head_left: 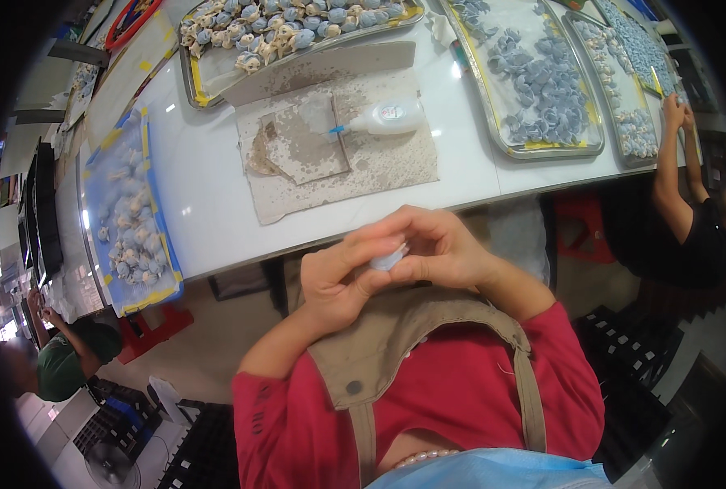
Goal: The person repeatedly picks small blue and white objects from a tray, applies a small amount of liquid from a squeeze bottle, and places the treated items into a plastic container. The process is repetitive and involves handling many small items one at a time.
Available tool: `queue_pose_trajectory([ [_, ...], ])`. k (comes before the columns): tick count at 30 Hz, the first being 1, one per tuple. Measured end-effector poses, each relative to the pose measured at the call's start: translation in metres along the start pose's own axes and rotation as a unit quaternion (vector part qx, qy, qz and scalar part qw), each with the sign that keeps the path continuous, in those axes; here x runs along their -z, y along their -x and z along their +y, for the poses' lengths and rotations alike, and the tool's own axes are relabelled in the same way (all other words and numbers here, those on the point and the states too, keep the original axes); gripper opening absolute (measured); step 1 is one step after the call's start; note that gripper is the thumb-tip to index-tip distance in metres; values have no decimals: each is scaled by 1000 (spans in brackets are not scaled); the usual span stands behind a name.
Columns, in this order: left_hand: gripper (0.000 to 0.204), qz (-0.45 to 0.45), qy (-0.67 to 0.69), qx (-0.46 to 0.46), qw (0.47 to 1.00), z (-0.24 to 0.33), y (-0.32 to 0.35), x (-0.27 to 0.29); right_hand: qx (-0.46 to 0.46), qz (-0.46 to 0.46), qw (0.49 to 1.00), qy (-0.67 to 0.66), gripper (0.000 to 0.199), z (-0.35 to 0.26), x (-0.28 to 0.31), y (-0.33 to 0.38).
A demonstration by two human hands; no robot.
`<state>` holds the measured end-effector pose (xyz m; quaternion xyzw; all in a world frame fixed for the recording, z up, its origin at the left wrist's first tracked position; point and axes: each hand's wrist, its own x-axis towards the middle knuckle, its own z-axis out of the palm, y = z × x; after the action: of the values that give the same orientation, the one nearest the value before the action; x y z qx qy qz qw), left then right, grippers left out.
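Note:
Just off the table's near edge, my left hand (330,281) and my right hand (438,243) meet in front of my apron. Both are closed, their thumbs and fingertips pinching a small pale blue-white petal-like piece (389,259) between them. Fingers cover much of it, so its full shape is hidden. Beyond my hands, a speckled cardboard sheet (395,167) lies on the white table (208,220). On that sheet a white squeeze bottle (395,116) rests on its side, its blue tip pointing left.
At left stands a blue tray (171,281) of blue-and-cream bud-like pieces. A metal tray (191,85) at the back holds more. Blue-grey petals fill another metal tray (497,134) at right. Co-workers sit either side; one's hands (674,110) reach a far-right tray.

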<state>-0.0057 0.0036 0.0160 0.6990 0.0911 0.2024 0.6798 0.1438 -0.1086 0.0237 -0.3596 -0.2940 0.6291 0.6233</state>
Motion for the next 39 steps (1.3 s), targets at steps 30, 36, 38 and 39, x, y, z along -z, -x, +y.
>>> queue_pose_trajectory([
  [30,29,47,-60,14,997,-3,8,-5,57,0,992,-115,40,21,-7,-1],
  [36,29,162,-367,-100,910,21,-2,66,201,88,914,342,40,0,0,-30],
  [38,30,292,-505,-62,810,18,-1,121,289,183,784,518,35,-9,20,-46],
  [39,28,333,-542,-48,770,18,3,154,312,231,737,553,33,-13,27,-52],
])
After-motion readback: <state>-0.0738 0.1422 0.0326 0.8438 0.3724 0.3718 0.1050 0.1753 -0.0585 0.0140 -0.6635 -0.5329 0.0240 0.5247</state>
